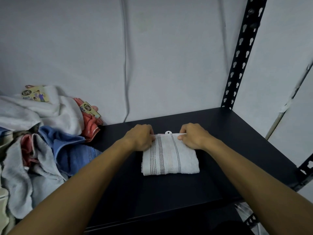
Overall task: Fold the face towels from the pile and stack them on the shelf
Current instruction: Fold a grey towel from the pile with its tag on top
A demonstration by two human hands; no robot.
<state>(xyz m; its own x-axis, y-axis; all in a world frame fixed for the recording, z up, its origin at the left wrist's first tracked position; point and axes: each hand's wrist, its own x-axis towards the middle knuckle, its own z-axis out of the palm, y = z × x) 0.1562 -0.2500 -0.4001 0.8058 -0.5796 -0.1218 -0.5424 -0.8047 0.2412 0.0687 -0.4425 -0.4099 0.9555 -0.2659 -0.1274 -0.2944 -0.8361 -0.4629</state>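
A folded white face towel (pixel 170 160) with thin grey and pink stripes lies on the dark shelf board (pixel 237 141). A small white hanger tab pokes out at its far edge. My left hand (pixel 141 138) pinches the towel's far left corner. My right hand (pixel 193 136) pinches the far right corner, thumb on top. A loose pile of towels (pixel 40 141) in white, blue, coral and grey fills the left end of the shelf.
A black perforated upright post (pixel 242 53) stands at the back right corner, another at the front right. A grey wall with a hanging cable (pixel 125 65) closes the back. Cardboard labels (pixel 36 94) sit on the pile's towels.
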